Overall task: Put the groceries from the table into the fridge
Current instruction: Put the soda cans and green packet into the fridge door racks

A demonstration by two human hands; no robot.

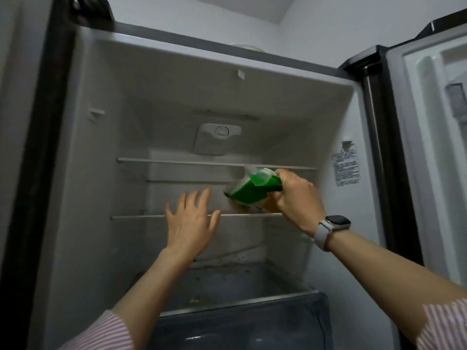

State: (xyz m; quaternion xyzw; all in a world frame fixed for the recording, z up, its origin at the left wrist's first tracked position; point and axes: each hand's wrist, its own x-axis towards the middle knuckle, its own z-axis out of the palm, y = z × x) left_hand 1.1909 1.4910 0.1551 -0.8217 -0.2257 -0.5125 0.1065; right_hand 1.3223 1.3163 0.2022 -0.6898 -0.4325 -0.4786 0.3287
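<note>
The one grocery item in sight is a soft packet (252, 192), mostly bright green with a white end toward the far left and a yellow-orange patch along its lower edge; its clear, crinkled top sticks up near the right hand. Motion blur hides any print on it. It is tilted, lying more on its side than upright, and it sits inside the fridge (141, 102), in the gap between the two wire shelves, on the right half of the compartment. Whether its lower edge already touches the lower shelf (141, 217) cannot be told.

The right hand (297, 198) reaches in from the right, its grip clamped on the near right end of the packet, fingers curled round it. A pale smartwatch (333, 227) sits on that wrist. The left hand (190, 222) is just left of the packet, apart from it, its grip open: fingers spread and straight, palm facing into the fridge, holding nothing, in front of the lower shelf's front rail.

Counted: one packet, two hands, two wire shelves, the upper shelf (177, 161) and the lower. Below them lies one dark drawer (240, 324) at the near bottom. One fridge door (429, 147) stands open at the right. Both sleeves (106, 332) are pink-and-white striped.
</note>
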